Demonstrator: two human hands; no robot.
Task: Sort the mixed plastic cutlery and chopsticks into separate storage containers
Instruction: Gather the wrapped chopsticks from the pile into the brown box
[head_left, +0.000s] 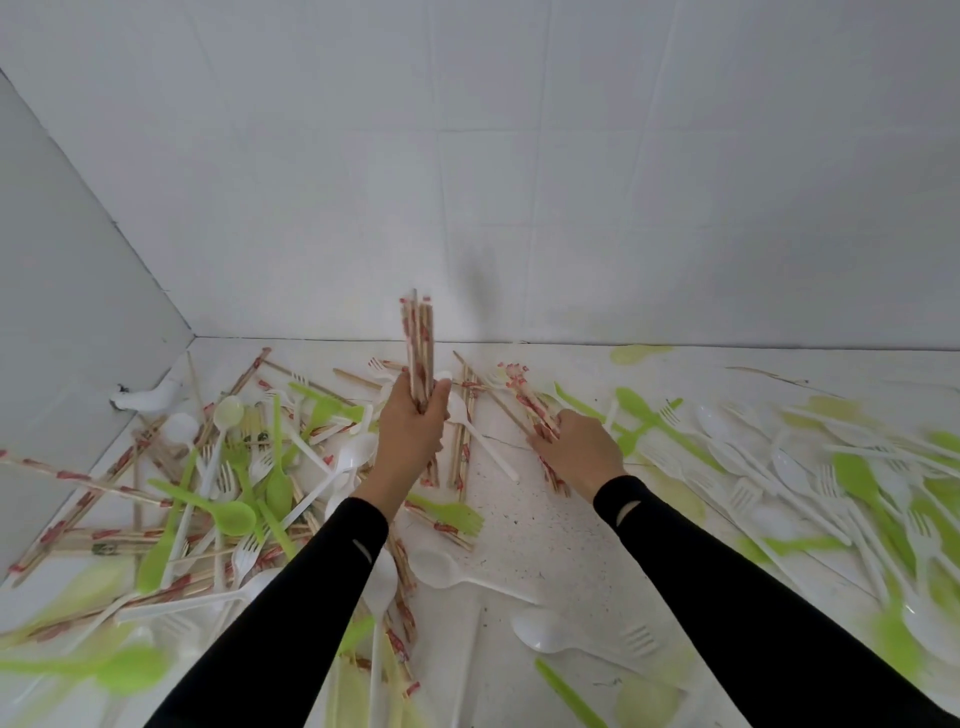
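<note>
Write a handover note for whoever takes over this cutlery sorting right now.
Left hand: grips an upright chopstick bundle.
Right hand: fingers curled over wrapped chopsticks that lie on the white surface.
Things: mixed pile of chopsticks with green and white forks and spoons at left; cutlery heap at right. No storage containers in view.
Done: some chopsticks gathered in hand.
Left: nearly everything lies unsorted.

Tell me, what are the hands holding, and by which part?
The left hand holds a bundle of chopsticks upright by its lower end. The right hand lies over the middle of wrapped chopsticks; a grip there cannot be told.
</note>
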